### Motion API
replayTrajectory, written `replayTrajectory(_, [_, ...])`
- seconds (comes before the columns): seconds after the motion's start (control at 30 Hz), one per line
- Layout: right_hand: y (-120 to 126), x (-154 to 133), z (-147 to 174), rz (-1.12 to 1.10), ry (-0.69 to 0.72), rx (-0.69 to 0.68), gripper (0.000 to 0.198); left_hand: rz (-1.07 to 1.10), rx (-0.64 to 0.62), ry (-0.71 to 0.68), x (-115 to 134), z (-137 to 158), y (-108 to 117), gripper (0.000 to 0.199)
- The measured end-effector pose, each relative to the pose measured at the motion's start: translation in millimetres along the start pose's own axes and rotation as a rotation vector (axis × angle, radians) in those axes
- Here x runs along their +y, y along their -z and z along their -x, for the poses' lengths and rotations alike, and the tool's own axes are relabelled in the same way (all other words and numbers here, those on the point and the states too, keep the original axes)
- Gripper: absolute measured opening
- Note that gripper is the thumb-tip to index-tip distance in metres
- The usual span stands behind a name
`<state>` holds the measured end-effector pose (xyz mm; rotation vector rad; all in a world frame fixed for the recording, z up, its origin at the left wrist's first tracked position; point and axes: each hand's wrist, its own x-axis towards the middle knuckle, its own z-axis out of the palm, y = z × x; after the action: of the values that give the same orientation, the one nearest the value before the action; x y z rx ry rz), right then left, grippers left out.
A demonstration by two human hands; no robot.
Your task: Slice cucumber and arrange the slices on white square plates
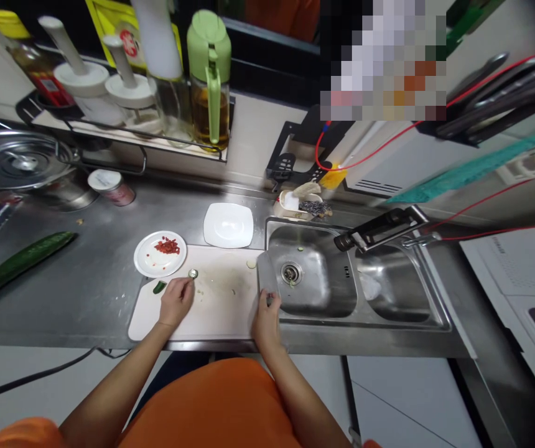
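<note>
My right hand [267, 317] grips a kitchen knife with a broad grey blade [268, 274], held over the right end of the cutting board and the sink's left rim. Over the left part of the white cutting board [221, 311], my left hand [176, 303] has its fingers drawn together at a small round cucumber piece [193, 274]. A dark green cucumber end [159, 287] lies left of that hand. One pale slice [251, 264] rests near the blade, and small scraps dot the board. Behind the board's left end sits a white plate [145, 254] with chopped red pieces [168, 246].
An empty square white dish [228, 225] stands behind the board. To the right is a double sink [316, 298] with a dark faucet [374, 230]. A long cucumber [20, 264], a can [111, 188] and a lidded pot [20, 162] are left. A bottle rack [155, 140] hangs above.
</note>
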<state>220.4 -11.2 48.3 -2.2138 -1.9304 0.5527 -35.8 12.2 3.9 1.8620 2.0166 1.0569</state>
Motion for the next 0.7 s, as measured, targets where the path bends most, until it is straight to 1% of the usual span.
replayTrajectory(0.13, [-9.0, -10.8, -0.7, 0.154, -0.023, -0.020, 0.062, 0.036, -0.002, 0.004, -0.2, -1.7, 1.5, 0.018])
replayTrajectory(0.27, [-8.0, -17.5, 1.2, 0.289, -0.027, -0.034, 0.060, 0.062, -0.039, 0.031, 0.0, -3.2, 2.4, 0.019])
replayTrajectory(0.4, [-5.2, -25.8, 0.3, 0.387, -0.036, -0.063, 0.059, 0.093, -0.034, 0.061, -2.8, -2.3, 0.8, 0.019])
replayTrajectory(0.53, [-5.4, -34.7, -1.1, 0.446, -0.055, -0.078, 0.056, 0.124, -0.030, 0.045, -6.0, -2.0, -0.5, 0.020])
replayTrajectory(0.7, [-7.6, -39.6, -1.0, 0.449, -0.060, -0.047, 0.056, 0.135, -0.023, 0.029, -7.5, -4.1, -1.1, 0.020])
